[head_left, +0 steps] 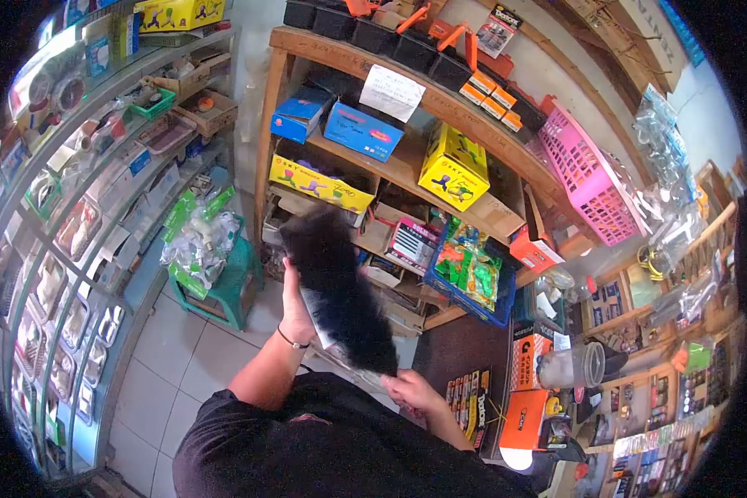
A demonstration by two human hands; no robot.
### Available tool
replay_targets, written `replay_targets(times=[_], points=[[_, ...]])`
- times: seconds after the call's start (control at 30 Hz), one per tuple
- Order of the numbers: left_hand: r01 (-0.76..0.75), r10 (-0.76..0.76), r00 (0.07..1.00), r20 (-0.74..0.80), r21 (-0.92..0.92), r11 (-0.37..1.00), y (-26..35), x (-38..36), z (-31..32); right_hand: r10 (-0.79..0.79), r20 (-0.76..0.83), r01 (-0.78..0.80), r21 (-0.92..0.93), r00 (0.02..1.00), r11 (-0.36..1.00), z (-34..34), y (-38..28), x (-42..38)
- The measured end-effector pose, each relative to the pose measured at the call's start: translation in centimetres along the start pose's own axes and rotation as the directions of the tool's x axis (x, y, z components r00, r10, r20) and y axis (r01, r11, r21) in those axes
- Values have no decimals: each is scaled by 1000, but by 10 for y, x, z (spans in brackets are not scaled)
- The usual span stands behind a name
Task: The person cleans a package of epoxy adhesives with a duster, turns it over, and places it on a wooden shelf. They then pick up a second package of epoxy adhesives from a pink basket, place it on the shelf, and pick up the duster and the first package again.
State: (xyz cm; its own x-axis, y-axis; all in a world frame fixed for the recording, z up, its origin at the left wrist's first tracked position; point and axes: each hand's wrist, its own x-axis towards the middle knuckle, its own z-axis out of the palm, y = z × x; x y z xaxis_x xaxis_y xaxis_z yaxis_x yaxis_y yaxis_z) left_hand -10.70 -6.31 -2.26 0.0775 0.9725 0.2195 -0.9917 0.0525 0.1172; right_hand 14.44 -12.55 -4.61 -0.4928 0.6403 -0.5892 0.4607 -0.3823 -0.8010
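Note:
A dark, fluffy, motion-blurred duster (340,290) stretches diagonally in front of my body. My right hand (417,392) is closed at its lower right end, and the handle itself is hidden. On the other side, my left hand (295,311), with a dark bracelet at the wrist, has its thumb up along the edge of a pale flat object (315,309). Most of that object is covered by the duster, so its kind cannot be made out. Both hands are in the air, before a wooden shelf (415,174).
Yellow box (454,168), blue box (361,131) and a blue crate (469,274) of colourful packets fill the shelf. A green stool (224,290) with plastic bags stands left, near a glass-fronted cabinet (66,274). A pink basket (593,178) and orange boxes (524,419) are on the right.

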Motion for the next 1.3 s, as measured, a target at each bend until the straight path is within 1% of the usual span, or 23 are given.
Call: replay_targets(times=[0.1, 0.17, 0.2, 0.23, 0.3, 0.33, 0.43, 0.5, 0.63, 0.7, 0.73, 0.77, 0.83, 0.87, 0.9, 0.97, 1.03, 1.1, 1.13, 1.17, 1.23, 1.27, 1.3], points=[[21, -32, 995, -90, -119, 993, -3, 1, -19, 3, 89, -21, 206, 996, 978, -3, 3, -2], [56, -44, 986, 159, -73, 996, -6, -3, 8, -8, 66, 17, -143, 998, 990, 0, -7, -11], [55, -49, 994, -96, 65, 996, -10, -1, 6, -35, 16, 37, -248, 999, 968, -4, -5, -11], [54, -48, 994, -97, 67, 996, -9, -1, 3, -36, 19, 39, -247, 999, 968, -6, -3, -11], [67, -72, 996, -48, -96, 993, -4, -1, -4, 139, -32, -138, 24, 990, 990, -10, -3, -11], [83, -87, 996, -10, -201, 976, -4, 0, -12, 20, 47, -26, 132, 999, 991, -9, 4, -11], [68, -60, 993, 106, -79, 995, -15, 2, 0, 101, 78, -96, -76, 992, 992, -3, -6, -24], [84, -84, 996, 3, 64, 994, -22, 3, -1, 93, 24, -90, -78, 995, 993, -5, -14, -28], [41, -43, 987, -156, -14, 999, -25, 3, -4, 28, 90, -44, 177, 996, 983, -19, 15, -18], [86, -82, 989, 127, -22, 996, -28, 3, 2, 73, -11, -72, -316, 997, 946, -15, 11, -25], [36, -44, 991, 124, 66, 997, -36, 2, 5, 6, 22, 0, -279, 1000, 960, -18, 9, -25], [-44, 23, 958, 286, 68, 997, -39, -1, 12, 0, 23, 7, -280, 1000, 960, -26, 16, -21], [210, -57, 940, 335, -442, 872, -34, 5, -22, 23, 27, -24, 53, 999, 998, -39, 31, -13], [52, -54, 998, -12, -117, 992, -39, 4, -29, -22, 153, -3, 162, 988, 987, -41, 31, -16], [46, -48, 999, -14, -111, 993, -43, 3, -16, -26, 161, -1, 161, 987, 987, -39, 27, -21], [10, -15, 998, 61, 77, 997, -53, 4, 16, -44, 77, 57, -179, 996, 982, -36, 20, -28], [52, -34, 996, -81, 234, 971, -55, 12, 4, -44, 11, 46, -140, 999, 989, -48, 22, -27], [101, -75, 990, 119, -224, 969, -53, 9, 10, -46, 170, 15, 175, 984, 984, -60, 31, -21], [32, -41, 985, -167, -58, 998, -58, 10, 22, -75, 200, 42, 163, 977, 986, -57, 33, -24], [32, -38, 984, -172, -38, 999, -58, 12, 31, -90, 212, 53, 175, 973, 983, -57, 31, -27], [51, -83, 993, 85, 329, 943, -59, 16, 49, 36, 178, 2, -207, 983, 978, -57, 29, -33], [54, -99, 982, 164, 262, 964, -64, 15, 58, -86, 122, 76, 79, 989, 994, -57, 35, -34], [68, -115, 964, 241, 194, 979, -68, 13, 71, -99, 131, 87, 97, 986, 991, -55, 37, -35]])
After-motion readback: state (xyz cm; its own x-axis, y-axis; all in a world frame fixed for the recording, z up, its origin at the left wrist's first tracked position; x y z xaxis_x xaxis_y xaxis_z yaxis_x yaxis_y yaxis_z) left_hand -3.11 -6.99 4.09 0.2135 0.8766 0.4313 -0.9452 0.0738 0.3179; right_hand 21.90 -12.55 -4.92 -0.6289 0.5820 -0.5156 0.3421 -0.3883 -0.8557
